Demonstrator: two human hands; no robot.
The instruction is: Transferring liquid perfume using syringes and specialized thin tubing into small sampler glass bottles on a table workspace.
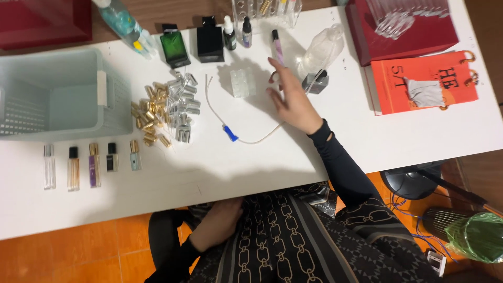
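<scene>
My right hand reaches over the white table with fingers spread, holding nothing. It hovers between a small clear ribbed block and a clear plastic bottle with a grey pump lying on its side. A thin pink vial stands just beyond the fingertips. A thin white tube with a blue clip curves under the wrist. My left hand rests in my lap below the table edge, fingers loosely curled, with nothing seen in it.
A pale blue basket sits at the left. Beside it lies a heap of gold and silver caps. Several small perfume vials stand in a row. Green and black bottles, red boxes and an orange bag line the back.
</scene>
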